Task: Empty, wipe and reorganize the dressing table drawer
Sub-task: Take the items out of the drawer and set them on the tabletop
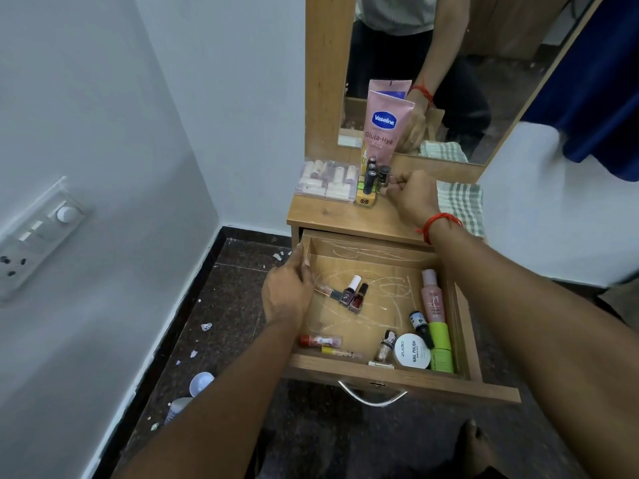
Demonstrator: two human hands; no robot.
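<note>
Wooden tabletop (328,216): right hand (411,198) pinches small dark bottle (383,174); left hand (288,292) grips scratched drawer (363,248) wall.

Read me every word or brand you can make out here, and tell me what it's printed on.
"Vaseline": pink tube on the tabletop.
"Gluta-Hya": same tube, lower down.
"zudio": white round tub in the drawer.
"NAIL POLISH": same tub; smaller line beneath unreadable.
Pink bottle and nail polish bottles: labels too blurred.
</note>
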